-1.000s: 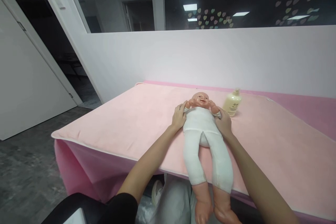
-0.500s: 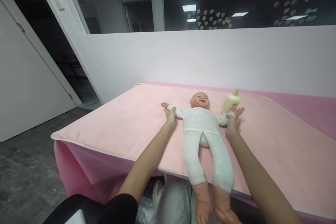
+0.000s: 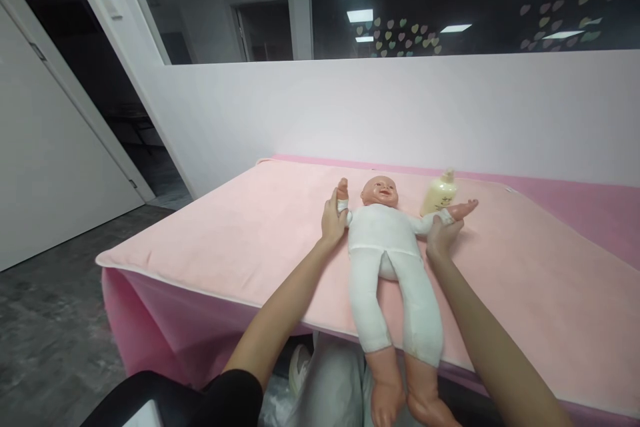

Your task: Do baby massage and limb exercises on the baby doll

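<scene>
A baby doll (image 3: 384, 233) with a white cloth body lies face up on the pink towel (image 3: 240, 227), its bare feet hanging past the near edge. My left hand (image 3: 334, 219) is closed around the doll's arm on the left, which is bent with its small hand pointing up beside the head. On the other side my right hand (image 3: 443, 237) grips the doll's other arm near the wrist; that arm stretches out to the right. Just behind it stands a pale yellow pump bottle (image 3: 440, 192), its lower part partly hidden by the doll's arm.
The pink towel covers a table set against a white wall (image 3: 380, 107) with a dark window above. A deeper pink cloth (image 3: 590, 213) shows beneath it. At the left are a white door (image 3: 60, 147) and grey floor. My legs are under the table's near edge.
My left hand has raised the doll's arm from stretched out sideways to bent upward near its head. The arm in my right hand has shifted slightly outward and up.
</scene>
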Demonstrator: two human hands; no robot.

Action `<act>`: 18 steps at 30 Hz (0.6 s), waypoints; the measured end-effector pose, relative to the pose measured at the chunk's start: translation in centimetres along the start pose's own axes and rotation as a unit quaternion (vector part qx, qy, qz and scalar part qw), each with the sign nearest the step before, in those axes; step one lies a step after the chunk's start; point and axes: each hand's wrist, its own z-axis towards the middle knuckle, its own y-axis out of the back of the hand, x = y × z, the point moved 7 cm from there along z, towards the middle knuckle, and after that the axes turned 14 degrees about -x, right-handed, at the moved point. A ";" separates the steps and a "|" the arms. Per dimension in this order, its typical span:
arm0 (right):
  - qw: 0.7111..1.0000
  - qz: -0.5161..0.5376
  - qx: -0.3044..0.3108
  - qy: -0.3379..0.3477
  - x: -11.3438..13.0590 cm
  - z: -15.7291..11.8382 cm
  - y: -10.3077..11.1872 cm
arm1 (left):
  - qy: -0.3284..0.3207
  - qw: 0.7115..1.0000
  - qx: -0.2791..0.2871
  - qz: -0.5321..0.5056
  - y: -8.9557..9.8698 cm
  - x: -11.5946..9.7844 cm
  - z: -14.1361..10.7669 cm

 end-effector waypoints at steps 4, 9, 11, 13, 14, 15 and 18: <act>0.992 -0.004 0.075 0.099 1.5 -1.1 -1.1 | -0.137 0.983 0.068 0.098 -0.8 -2.5 -1.3; 0.930 -0.076 0.230 0.277 3.0 -3.4 -3.1 | -0.212 0.964 0.113 0.114 -2.0 -3.0 -2.0; 0.903 -0.113 0.273 0.313 3.3 -4.1 -3.6 | -0.225 0.958 0.135 0.118 -2.3 -3.0 -2.1; 0.896 -0.126 0.282 0.320 3.6 -4.3 -3.6 | -0.231 0.954 0.144 0.121 -2.3 -3.1 -2.1; 0.896 -0.125 0.281 0.320 3.8 -4.3 -3.5 | -0.232 0.954 0.145 0.120 -2.3 -3.2 -2.1; 0.896 -0.124 0.281 0.321 3.9 -4.4 -3.4 | -0.231 0.955 0.144 0.114 -2.2 -3.2 -2.1; 0.897 -0.120 0.277 0.323 4.0 -4.3 -3.3 | -0.218 0.962 0.144 0.082 -2.0 -3.4 -2.0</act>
